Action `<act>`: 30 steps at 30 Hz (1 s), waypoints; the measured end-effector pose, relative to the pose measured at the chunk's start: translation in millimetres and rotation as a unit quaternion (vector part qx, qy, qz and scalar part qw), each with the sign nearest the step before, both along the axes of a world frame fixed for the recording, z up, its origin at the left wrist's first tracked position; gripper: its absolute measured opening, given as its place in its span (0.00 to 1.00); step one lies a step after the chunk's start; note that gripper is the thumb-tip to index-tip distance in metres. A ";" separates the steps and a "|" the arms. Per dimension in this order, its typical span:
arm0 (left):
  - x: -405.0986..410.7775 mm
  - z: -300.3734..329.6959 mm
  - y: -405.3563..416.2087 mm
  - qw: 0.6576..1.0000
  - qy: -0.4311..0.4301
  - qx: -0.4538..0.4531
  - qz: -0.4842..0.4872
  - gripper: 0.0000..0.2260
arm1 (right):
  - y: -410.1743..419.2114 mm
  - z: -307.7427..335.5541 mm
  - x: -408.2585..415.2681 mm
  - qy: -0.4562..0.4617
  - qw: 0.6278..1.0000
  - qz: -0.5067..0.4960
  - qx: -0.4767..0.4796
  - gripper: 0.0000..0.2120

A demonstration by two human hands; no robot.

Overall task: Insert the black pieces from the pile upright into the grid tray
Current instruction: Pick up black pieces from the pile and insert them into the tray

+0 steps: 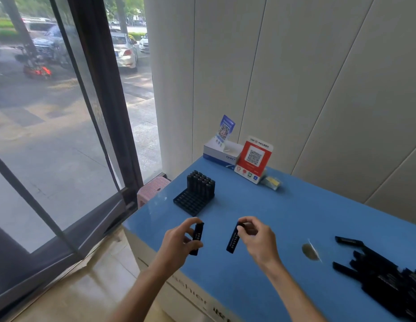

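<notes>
A black grid tray (188, 202) stands on the blue table top (260, 210), its far rows filled with several upright black pieces (201, 185). My left hand (179, 240) grips one black piece (197, 238) roughly upright, just near of the tray. My right hand (258, 238) pinches the top end of a second black piece (233, 239), which hangs tilted with white print showing. The pile of black pieces (388, 275) lies at the right edge of the view.
A white and blue box (222, 152) with a blue QR card (225, 129), a red QR stand (254, 158) and a small packet (272, 182) sit by the wall. A grey spot (309, 251) marks the table. A pink stool (151, 189) stands left, below a glass door.
</notes>
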State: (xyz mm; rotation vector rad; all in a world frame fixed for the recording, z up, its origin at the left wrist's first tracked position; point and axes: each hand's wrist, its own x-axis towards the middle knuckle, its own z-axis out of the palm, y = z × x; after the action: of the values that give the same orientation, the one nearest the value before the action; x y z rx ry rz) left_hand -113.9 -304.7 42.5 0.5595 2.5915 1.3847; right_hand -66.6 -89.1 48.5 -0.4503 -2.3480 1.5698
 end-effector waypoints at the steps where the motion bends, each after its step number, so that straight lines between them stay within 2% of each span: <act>1: -14.3 0.0 -2.6 1.000 -0.001 0.001 0.003 0.20 | -2.5 -2.5 -12.4 -0.001 1.000 0.000 0.003 0.06; 6: -79.8 3.7 -13.9 1.000 0.001 0.009 0.020 0.20 | -14.2 -9.2 -70.2 -0.012 1.000 -0.002 0.008 0.08; 12: -140.3 -2.8 -18.4 1.000 -0.005 0.021 0.020 0.18 | -17.1 -13.2 -119.9 0.003 0.999 -0.019 0.030 0.07; 16: -167.6 -9.6 -15.7 0.999 0.036 0.025 0.015 0.15 | -20.7 -15.2 -138.6 0.004 0.999 -0.028 0.040 0.08; 27: -241.7 -19.1 -4.3 0.987 0.121 0.024 -0.104 0.12 | -62.9 -27.8 -174.2 0.012 0.987 -0.102 0.124 0.15; 30: -258.2 -23.5 -7.3 0.981 0.132 0.045 -0.136 0.16 | -77.6 -29.9 -185.9 0.013 0.977 -0.129 0.168 0.10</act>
State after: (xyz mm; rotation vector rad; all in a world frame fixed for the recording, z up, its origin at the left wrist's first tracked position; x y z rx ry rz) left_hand -372.1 -311.9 19.1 1.1361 2.5267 1.4233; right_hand -252.6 -166.8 18.6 -0.6201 -2.3590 1.0330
